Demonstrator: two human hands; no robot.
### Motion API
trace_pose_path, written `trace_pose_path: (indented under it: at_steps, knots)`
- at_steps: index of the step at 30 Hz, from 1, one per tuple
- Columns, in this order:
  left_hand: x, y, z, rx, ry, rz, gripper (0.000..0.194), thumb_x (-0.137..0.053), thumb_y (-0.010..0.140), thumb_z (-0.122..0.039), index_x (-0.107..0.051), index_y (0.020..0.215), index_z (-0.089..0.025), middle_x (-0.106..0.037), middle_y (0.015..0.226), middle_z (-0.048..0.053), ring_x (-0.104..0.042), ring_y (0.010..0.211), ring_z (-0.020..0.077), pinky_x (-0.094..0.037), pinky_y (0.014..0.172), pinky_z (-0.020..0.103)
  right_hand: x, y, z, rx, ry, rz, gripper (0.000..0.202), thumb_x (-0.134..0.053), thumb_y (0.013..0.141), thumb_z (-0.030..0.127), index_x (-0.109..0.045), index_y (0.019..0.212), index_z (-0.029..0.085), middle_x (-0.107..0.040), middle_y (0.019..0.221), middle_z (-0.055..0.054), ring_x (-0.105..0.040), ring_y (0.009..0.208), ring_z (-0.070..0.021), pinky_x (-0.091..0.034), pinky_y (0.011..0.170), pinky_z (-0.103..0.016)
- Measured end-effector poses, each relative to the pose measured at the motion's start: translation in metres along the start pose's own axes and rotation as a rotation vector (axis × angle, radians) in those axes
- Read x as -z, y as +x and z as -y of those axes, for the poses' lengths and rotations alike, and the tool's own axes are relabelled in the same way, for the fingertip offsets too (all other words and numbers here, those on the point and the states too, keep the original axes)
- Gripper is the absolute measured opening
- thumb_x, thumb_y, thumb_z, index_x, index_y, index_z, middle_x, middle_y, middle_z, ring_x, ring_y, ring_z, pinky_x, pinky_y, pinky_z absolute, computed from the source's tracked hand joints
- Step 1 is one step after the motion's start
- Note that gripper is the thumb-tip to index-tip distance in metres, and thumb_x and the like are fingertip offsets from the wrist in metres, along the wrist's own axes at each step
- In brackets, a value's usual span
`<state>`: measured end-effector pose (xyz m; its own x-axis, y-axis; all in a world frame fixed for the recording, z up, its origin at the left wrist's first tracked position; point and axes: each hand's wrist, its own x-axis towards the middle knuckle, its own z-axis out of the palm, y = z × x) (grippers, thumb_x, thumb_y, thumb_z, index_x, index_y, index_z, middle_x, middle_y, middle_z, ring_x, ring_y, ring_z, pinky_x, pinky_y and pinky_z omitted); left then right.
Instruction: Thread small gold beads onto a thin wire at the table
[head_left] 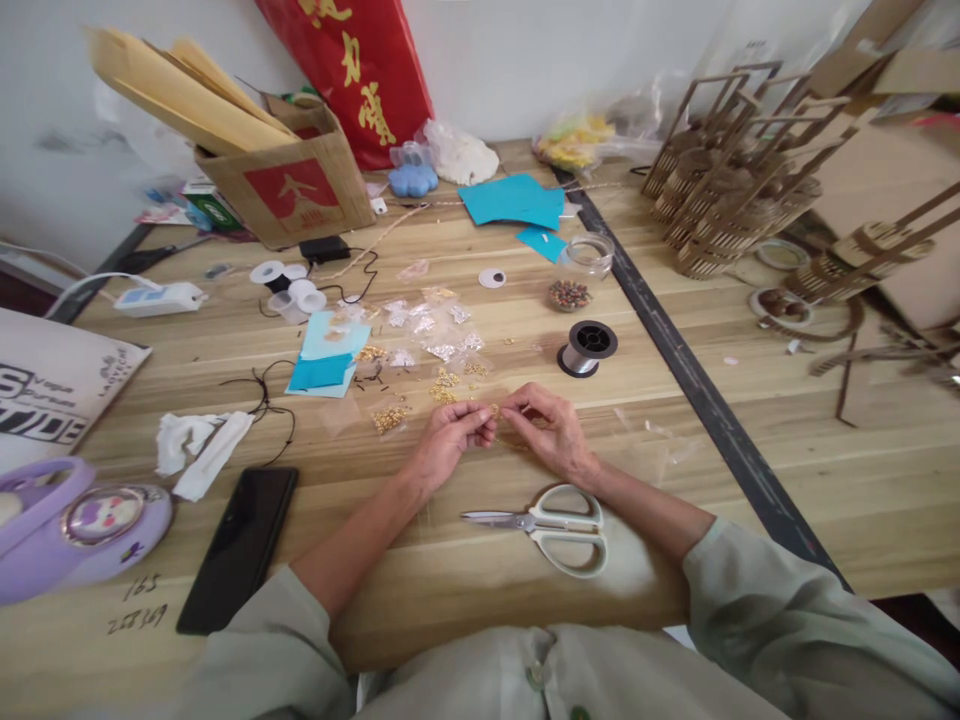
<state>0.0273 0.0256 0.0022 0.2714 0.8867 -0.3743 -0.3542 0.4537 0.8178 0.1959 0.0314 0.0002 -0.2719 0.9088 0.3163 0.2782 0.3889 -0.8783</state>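
Near the middle of the table, my left hand pinches a small gold-coloured piece between thumb and fingers. Right beside it, my right hand is closed too, its fingertips at the right side of the same piece; whether it grips the piece or a fine wire is too small to tell. Gold beads lie in a pile left of my hands, and more gold bits lie just beyond them. A spool of fine wire stands behind my right hand. White-handled scissors lie below my hands.
A black phone and a purple object are at the left. Small bags of silver pieces, blue sheets and a jar of beads lie further back. Wooden basket-like frames stand at the back right.
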Motion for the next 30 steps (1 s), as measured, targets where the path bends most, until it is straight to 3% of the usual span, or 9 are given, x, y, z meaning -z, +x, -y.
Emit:
trace_pose_path:
  at_steps: [17,30]
  knots:
    - [0.0005,-0.0005,0.0019,-0.043,0.041,-0.009,0.024,-0.076,0.065,-0.030,-0.064,0.072,-0.010,-0.063,0.065,0.003,-0.056,0.055,0.0079,-0.047,0.056,0.020,-0.0007,-0.0028,-0.0063,0.002,-0.014,0.003,0.014,-0.059,0.085,0.032,-0.065,0.086,0.019,-0.063,0.078,-0.004,-0.058,0.071,-0.0153,-0.048,0.066,-0.029]
    - [0.0002,-0.0007,0.0025,-0.057,0.045,-0.017,0.023,-0.076,0.065,-0.029,-0.065,0.072,-0.010,-0.064,0.065,0.003,-0.057,0.055,0.0085,-0.047,0.056,0.021,0.0025,-0.0012,-0.0014,0.135,-0.095,0.039,0.011,-0.051,0.089,0.022,-0.061,0.087,0.020,-0.062,0.081,-0.006,-0.057,0.075,-0.0165,-0.047,0.068,-0.029]
